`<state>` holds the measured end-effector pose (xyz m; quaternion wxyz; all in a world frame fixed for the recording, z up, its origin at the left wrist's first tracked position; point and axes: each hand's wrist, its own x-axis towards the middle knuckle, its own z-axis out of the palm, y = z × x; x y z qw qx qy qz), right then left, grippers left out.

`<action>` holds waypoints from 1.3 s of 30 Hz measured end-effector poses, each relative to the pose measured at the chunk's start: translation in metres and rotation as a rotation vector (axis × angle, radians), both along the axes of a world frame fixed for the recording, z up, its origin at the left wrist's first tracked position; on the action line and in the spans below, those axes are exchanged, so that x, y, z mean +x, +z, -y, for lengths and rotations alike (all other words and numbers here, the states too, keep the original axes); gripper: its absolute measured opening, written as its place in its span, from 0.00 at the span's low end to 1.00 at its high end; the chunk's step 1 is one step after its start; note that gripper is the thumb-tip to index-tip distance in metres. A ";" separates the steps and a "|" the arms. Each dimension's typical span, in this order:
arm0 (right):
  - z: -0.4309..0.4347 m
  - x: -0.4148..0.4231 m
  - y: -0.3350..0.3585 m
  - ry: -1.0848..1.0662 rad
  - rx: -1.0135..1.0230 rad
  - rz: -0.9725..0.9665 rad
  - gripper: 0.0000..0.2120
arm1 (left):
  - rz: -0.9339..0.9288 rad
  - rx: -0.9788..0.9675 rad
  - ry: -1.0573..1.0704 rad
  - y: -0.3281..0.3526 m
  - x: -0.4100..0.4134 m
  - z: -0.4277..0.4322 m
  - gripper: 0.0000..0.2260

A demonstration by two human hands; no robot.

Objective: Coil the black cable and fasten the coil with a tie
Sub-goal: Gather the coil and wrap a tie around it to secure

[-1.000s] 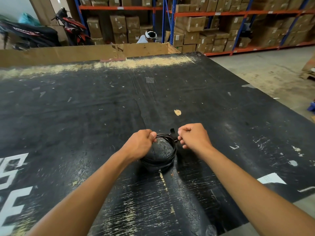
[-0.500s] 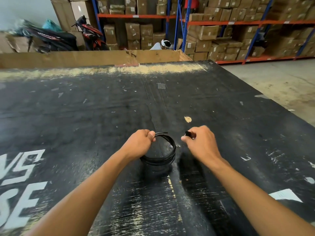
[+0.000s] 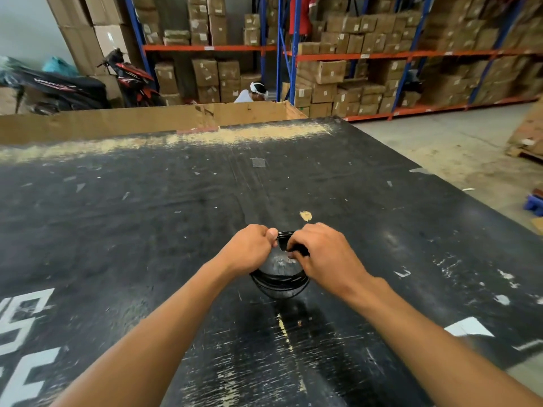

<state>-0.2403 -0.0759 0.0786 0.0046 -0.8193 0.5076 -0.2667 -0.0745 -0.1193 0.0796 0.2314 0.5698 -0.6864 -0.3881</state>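
The black cable [image 3: 280,282] is wound into a small round coil of several loops, held just above the black table [image 3: 147,218]. My left hand [image 3: 249,249] pinches the coil's upper left rim between thumb and fingers. My right hand [image 3: 321,254] is closed over the upper right rim, its fingers curled around the loops and a short black piece that may be the cable's end or a tie. Both hands nearly touch at the top of the coil. The coil's far rim is mostly hidden by my fingers.
The table's worn far edge meets a long cardboard box [image 3: 141,120]. Behind it a person [image 3: 254,92] sits low, motorbikes [image 3: 73,86] stand at the left, and shelves [image 3: 352,57] hold cartons. Concrete floor [image 3: 455,154] lies off the table's right edge.
My right hand has moved left from beside the coil onto its upper right rim, closing over the loops. My left hand has kept its grip. The camera has tilted up slightly.
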 end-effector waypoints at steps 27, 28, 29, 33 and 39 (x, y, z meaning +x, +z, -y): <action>-0.011 -0.004 -0.006 -0.039 -0.259 0.166 0.06 | -0.072 0.063 -0.042 0.027 -0.010 -0.018 0.18; -0.010 -0.006 -0.003 -0.027 -0.230 0.192 0.06 | -0.083 0.045 -0.034 0.027 -0.010 -0.019 0.18; -0.009 -0.009 0.000 -0.016 -0.192 0.220 0.05 | -0.082 0.022 -0.029 0.026 -0.009 -0.019 0.17; -0.006 -0.019 0.012 0.001 0.020 0.361 0.09 | 0.001 -0.124 -0.049 0.025 -0.009 -0.022 0.17; 0.001 -0.029 0.029 -0.052 0.299 0.570 0.08 | 0.148 -0.348 -0.141 0.027 -0.012 -0.030 0.12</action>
